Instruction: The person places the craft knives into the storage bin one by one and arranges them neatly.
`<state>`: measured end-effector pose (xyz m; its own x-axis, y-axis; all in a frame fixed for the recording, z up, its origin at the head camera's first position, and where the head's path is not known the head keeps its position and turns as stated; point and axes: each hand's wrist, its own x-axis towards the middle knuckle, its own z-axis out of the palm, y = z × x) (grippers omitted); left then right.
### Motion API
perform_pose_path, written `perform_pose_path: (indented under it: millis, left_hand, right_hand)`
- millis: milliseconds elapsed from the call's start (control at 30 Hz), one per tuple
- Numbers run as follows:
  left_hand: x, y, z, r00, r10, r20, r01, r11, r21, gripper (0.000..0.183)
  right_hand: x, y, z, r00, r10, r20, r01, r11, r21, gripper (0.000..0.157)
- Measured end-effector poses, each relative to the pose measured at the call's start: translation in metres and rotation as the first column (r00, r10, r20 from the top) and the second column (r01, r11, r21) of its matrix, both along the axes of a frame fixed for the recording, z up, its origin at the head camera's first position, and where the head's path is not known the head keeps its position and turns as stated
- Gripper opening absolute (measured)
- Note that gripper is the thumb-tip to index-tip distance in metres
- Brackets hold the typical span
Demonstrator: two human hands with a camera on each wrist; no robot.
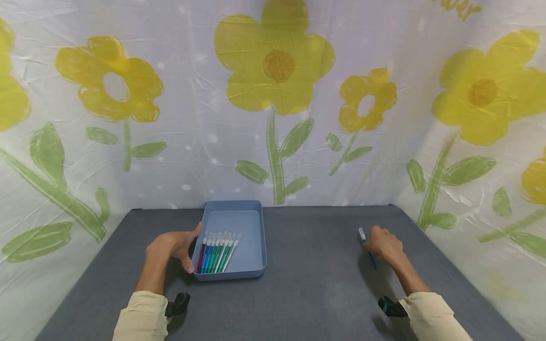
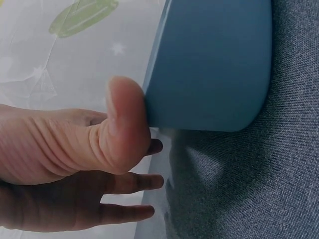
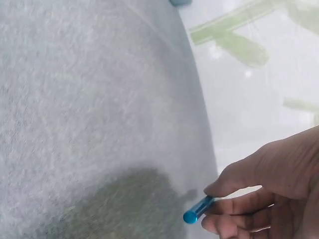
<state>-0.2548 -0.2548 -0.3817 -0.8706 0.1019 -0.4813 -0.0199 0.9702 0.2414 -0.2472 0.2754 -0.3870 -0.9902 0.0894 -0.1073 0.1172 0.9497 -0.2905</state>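
Observation:
A blue-grey tray (image 1: 247, 251) stands on the dark table left of centre. In its left part several slim pens (image 1: 218, 253) lie side by side, red, blue, green and whitish, with pale caps. My left hand (image 1: 172, 246) is at the tray's left side; in the left wrist view its thumb (image 2: 127, 124) touches the near corner and the other fingers stretch out below. Over on the right, my right hand (image 1: 385, 244) pinches a blue pen (image 1: 372, 260) between thumb and fingers, its pale cap pointing away from me. The right wrist view shows the pen's round blue end (image 3: 190, 216).
Dark grey cloth covers the table (image 1: 307, 265). Behind and at both sides hangs a whitish curtain (image 1: 192, 156) printed with yellow flowers. A black wrist-camera mount (image 1: 178, 304) sits by the left sleeve, another mount (image 1: 391, 307) by the right.

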Motion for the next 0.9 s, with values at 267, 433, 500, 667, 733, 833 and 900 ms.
perform_pose_path:
  millis: [267,433,500,667,733,833,900]
  left_hand:
    - [0.000,0.001,0.000,1.000,0.000,0.000,0.000,1.000,0.001,0.145]
    - [0.001,0.001,0.000,1.000,-0.004,-0.002,0.004,1.000,0.001,0.144]
    - [0.001,0.001,0.000,1.000,-0.007,-0.001,0.007,1.000,0.002,0.144]
    - [0.001,0.001,0.001,1.000,-0.005,0.002,0.005,1.000,0.000,0.145]
    - [0.000,0.002,0.001,1.000,-0.002,0.002,0.002,1.000,-0.002,0.145]
    - [0.000,0.001,0.000,1.000,0.001,0.002,-0.001,1.000,-0.004,0.145]
    - [-0.001,0.001,0.000,1.000,0.004,0.002,-0.004,1.000,-0.006,0.146]
  right_hand:
    - [0.003,-0.018,0.016,1.000,0.012,-0.024,-0.011,1.000,0.027,0.039]
    - [0.006,-0.032,0.022,0.998,0.037,-0.053,-0.036,0.999,0.019,0.044]
    - [0.007,-0.039,0.024,0.996,0.055,-0.072,-0.055,0.998,0.014,0.046]
    - [0.010,-0.057,0.028,0.988,0.094,-0.123,-0.093,0.996,0.012,0.047]
    - [0.011,-0.066,0.029,0.985,0.107,-0.136,-0.107,0.994,0.010,0.049]
    - [0.013,-0.081,0.030,0.979,0.131,-0.153,-0.132,0.991,0.006,0.052]
    - [0.015,-0.092,0.030,0.976,0.149,-0.158,-0.150,0.989,0.003,0.055]
